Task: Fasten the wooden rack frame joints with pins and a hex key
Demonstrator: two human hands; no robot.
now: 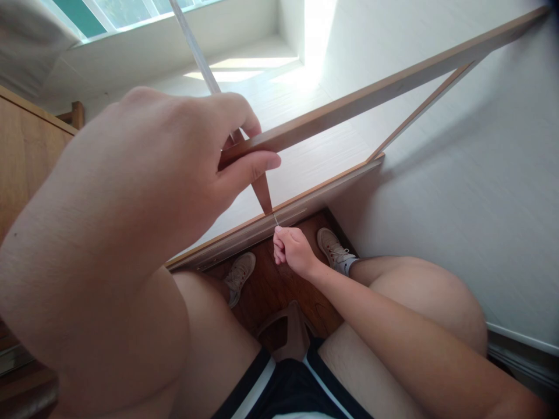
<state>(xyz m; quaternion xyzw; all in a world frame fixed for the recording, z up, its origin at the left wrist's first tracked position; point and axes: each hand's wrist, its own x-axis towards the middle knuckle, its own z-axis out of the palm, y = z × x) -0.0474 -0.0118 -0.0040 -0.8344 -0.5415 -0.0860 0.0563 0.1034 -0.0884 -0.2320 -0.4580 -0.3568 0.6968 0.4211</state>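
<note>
My left hand (174, 145), large in the foreground, is closed around the near end of a brown wooden bar (349, 107), with the thumb below it. From this corner a short tapering wooden leg (262, 193) runs down to the brown edge of a white panel (301, 154). A pale straight bar (196, 49) extends from behind the hand toward the window. Lower down, my right hand (294, 250) pinches a thin metal rod (275, 219), whose upper end meets the foot of the leg at the panel edge. The fingers hide the rod's other end, so its kind is unclear.
A second wooden leg (423, 110) joins the bar and panel near the pale wall (493, 221). My knees and shoes flank a stool (286, 331) on the dark wood floor (279, 279). Wooden furniture (30, 157) stands left; a sunlit window (126, 11) is behind.
</note>
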